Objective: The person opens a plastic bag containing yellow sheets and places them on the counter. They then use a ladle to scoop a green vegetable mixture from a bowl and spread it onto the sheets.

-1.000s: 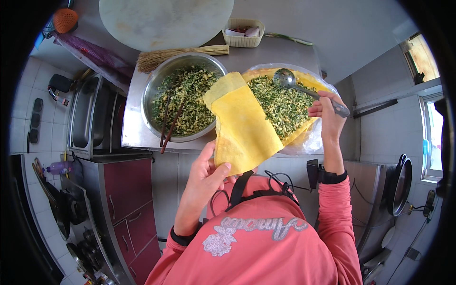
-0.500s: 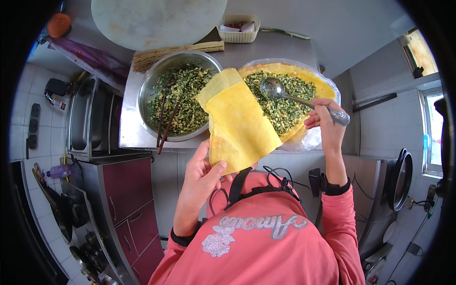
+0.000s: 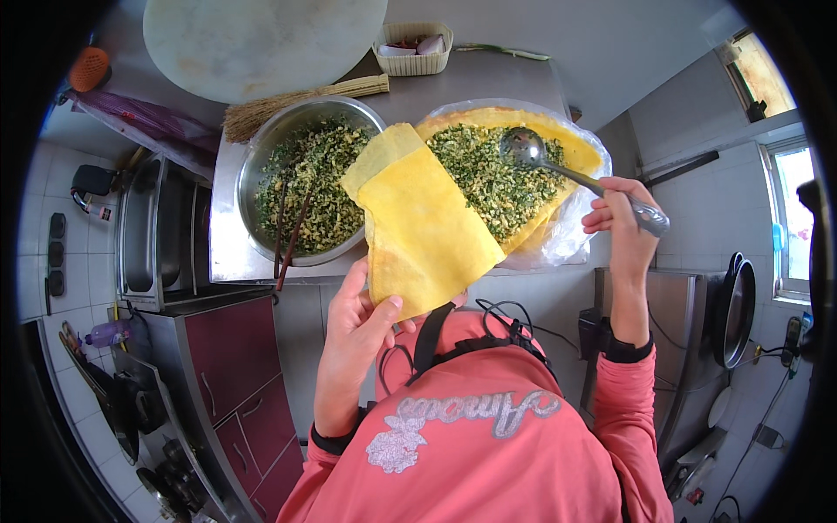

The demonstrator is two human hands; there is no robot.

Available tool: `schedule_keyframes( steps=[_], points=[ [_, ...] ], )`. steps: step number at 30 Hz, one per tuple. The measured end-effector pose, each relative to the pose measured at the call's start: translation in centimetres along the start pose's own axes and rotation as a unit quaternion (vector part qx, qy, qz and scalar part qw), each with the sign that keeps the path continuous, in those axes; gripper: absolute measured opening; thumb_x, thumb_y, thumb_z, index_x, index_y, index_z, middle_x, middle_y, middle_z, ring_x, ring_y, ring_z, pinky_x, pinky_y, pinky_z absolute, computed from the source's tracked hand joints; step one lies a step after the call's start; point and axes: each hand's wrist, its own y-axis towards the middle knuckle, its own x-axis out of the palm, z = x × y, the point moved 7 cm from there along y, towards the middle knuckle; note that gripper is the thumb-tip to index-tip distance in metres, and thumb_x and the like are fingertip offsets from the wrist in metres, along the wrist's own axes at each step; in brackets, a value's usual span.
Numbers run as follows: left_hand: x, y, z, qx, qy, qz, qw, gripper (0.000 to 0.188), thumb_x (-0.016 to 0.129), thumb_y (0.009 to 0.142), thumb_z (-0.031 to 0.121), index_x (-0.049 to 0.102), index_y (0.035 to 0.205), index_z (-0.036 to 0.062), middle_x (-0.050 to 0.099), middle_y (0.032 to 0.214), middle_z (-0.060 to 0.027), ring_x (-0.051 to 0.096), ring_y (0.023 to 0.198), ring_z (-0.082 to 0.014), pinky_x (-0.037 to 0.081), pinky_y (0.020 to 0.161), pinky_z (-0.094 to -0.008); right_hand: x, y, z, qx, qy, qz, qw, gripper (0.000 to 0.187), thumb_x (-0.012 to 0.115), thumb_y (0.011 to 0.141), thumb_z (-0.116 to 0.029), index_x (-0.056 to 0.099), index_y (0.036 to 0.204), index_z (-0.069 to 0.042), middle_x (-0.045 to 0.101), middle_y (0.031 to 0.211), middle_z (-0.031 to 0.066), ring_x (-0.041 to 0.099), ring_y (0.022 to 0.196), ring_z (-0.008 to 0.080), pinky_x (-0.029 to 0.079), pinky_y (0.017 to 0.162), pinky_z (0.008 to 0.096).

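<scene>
My left hand (image 3: 359,329) grips the near edge of a thin yellow pancake (image 3: 421,227), lifted and folded partly over chopped green filling (image 3: 485,179). The filling is spread on a round pancake whose far rim (image 3: 523,119) shows, all lying on clear plastic sheet (image 3: 567,231). My right hand (image 3: 623,225) holds a metal ladle (image 3: 558,166) by its handle; the bowl of the ladle hovers over the far side of the filling.
A steel bowl (image 3: 261,148) of green filling with chopsticks (image 3: 292,237) stands left on the metal counter (image 3: 228,257). Behind it lie a straw brush (image 3: 296,103), a round white board (image 3: 253,39) and a small basket (image 3: 413,45). Red cabinets (image 3: 235,366) stand below left.
The ladle has moved left and slightly nearer over the filling. My left hand keeps the folded pancake flap raised, almost unmoved.
</scene>
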Motion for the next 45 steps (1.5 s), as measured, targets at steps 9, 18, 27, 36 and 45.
schedule_keyframes(
  steps=[9, 18, 27, 36, 45],
  points=[
    [0.0, 0.0, 0.0, 0.001, 0.003, 0.002, 1.0, 0.05, 0.052, 0.09, 0.004, 0.036, 0.137, -0.0027, 0.069, 0.089, -0.016, 0.062, 0.062, -0.0107, 0.042, 0.047, -0.0172, -2.0, -0.7, 0.6, 0.013, -0.023, 0.018, 0.999, 0.019, 0.05, 0.084, -0.004, 0.063, 0.093, 0.006, 0.061, 0.07, 0.0128, 0.063, 0.051, 0.0175, 0.051, 0.046, 0.0253],
    [0.0, -0.2, 0.1, 0.011, -0.006, 0.002, 1.0, 0.051, 0.054, 0.09, 0.005, 0.036, 0.137, -0.0027, 0.069, 0.091, -0.0157, 0.063, 0.064, -0.011, 0.042, 0.047, -0.0174, -2.0, -4.1, 0.2, 0.067, -0.034, -0.022, 0.997, 0.019, 0.05, 0.083, -0.003, 0.063, 0.091, 0.007, 0.061, 0.069, 0.0129, 0.062, 0.05, 0.0168, 0.05, 0.045, 0.026],
    [-0.1, 0.0, 0.2, 0.007, 0.007, -0.004, 1.0, 0.05, 0.052, 0.091, 0.005, 0.035, 0.138, -0.0006, 0.069, 0.09, -0.015, 0.062, 0.064, -0.009, 0.043, 0.048, -0.0168, -1.9, -7.0, 0.4, 0.059, -0.042, -0.075, 0.995, 0.014, 0.052, 0.086, 0.0, 0.064, 0.092, 0.005, 0.063, 0.069, 0.0117, 0.063, 0.052, 0.0146, 0.05, 0.048, 0.0244],
    [0.0, -0.1, 0.4, 0.007, 0.006, 0.005, 1.0, 0.05, 0.052, 0.09, 0.005, 0.037, 0.138, -0.0013, 0.069, 0.091, -0.0143, 0.063, 0.063, -0.0106, 0.042, 0.048, -0.0175, -0.7, -7.7, 0.3, 0.005, -0.089, -0.108, 0.99, 0.013, 0.053, 0.085, 0.002, 0.065, 0.09, 0.005, 0.063, 0.066, 0.0075, 0.065, 0.056, 0.0131, 0.05, 0.051, 0.023],
    [0.0, -0.1, 0.4, 0.012, 0.006, 0.004, 1.0, 0.048, 0.052, 0.09, 0.005, 0.039, 0.136, -0.0011, 0.069, 0.089, -0.0141, 0.062, 0.063, -0.0101, 0.041, 0.048, -0.0172, -1.4, -8.2, -0.1, -0.011, -0.089, -0.101, 0.991, 0.013, 0.053, 0.084, 0.003, 0.065, 0.088, 0.004, 0.063, 0.066, 0.006, 0.065, 0.056, 0.0122, 0.05, 0.051, 0.0222]
  ],
)
